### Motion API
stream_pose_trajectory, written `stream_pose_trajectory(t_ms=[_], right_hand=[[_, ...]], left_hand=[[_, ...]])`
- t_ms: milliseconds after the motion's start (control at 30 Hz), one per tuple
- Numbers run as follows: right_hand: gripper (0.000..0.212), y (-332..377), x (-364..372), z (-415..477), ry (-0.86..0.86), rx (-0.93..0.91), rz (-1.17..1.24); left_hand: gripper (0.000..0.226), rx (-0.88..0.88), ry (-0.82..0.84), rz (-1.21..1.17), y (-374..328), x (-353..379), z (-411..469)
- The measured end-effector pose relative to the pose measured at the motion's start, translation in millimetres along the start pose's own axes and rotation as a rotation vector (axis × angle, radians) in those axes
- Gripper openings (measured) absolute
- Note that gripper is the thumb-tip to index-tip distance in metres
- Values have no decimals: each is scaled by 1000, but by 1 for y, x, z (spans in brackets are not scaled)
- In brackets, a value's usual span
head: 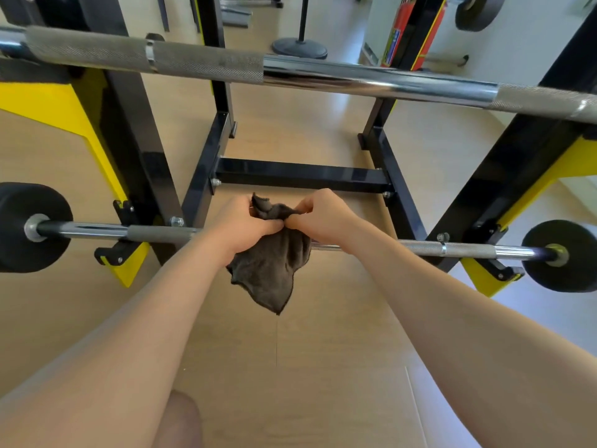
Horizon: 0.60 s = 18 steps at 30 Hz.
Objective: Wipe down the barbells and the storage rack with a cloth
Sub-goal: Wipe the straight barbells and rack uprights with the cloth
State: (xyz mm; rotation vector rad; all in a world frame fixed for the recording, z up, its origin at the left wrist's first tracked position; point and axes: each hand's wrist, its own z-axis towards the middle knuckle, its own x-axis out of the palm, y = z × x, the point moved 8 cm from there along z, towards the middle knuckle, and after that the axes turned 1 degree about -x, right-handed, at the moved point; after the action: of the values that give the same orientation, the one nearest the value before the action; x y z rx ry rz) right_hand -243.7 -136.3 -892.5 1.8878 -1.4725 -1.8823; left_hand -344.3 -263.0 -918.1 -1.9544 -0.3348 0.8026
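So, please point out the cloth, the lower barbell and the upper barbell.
cloth (pixel 269 270): head view, its hanging lower part.
lower barbell (pixel 468 251): head view, knurled shaft at right.
upper barbell (pixel 371 80): head view, smooth chrome middle.

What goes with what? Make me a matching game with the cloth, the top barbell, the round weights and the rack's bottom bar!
Things:
1 cloth
2 upper barbell
3 weight plates
4 rack crossbar

Places:
A on the ends of the lower barbell
B lowest down, bolted at both ends
C held by the left hand and right hand
D highest, resting across the rack

Pairs: 1-C, 2-D, 3-A, 4-B.
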Motion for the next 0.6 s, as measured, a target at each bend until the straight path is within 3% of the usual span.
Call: stream_pose_trajectory(t_ms=[133, 200, 300, 367, 433, 533, 600], right_hand=[[38, -6, -13, 3, -201, -8, 84], [41, -8, -16, 4, -229, 13, 192], [45, -7, 2, 6, -33, 46, 96], [37, -3, 19, 4, 122, 44, 18], [26, 6, 25, 1, 166, 6, 14], [24, 10, 12, 8, 6, -4, 148], [24, 4, 0, 14, -139, 43, 250]], left_hand=[[46, -55, -144, 128, 7, -15, 2], [41, -89, -106, 141, 14, -19, 3], [37, -63, 49, 43, 14, -13, 3], [36, -10, 112, -27, 7, -10, 0], [34, 32, 112, -71, 2, -12, 0], [30, 76, 10, -27, 4, -26, 3], [34, 85, -152, 143, 7, -40, 4]])
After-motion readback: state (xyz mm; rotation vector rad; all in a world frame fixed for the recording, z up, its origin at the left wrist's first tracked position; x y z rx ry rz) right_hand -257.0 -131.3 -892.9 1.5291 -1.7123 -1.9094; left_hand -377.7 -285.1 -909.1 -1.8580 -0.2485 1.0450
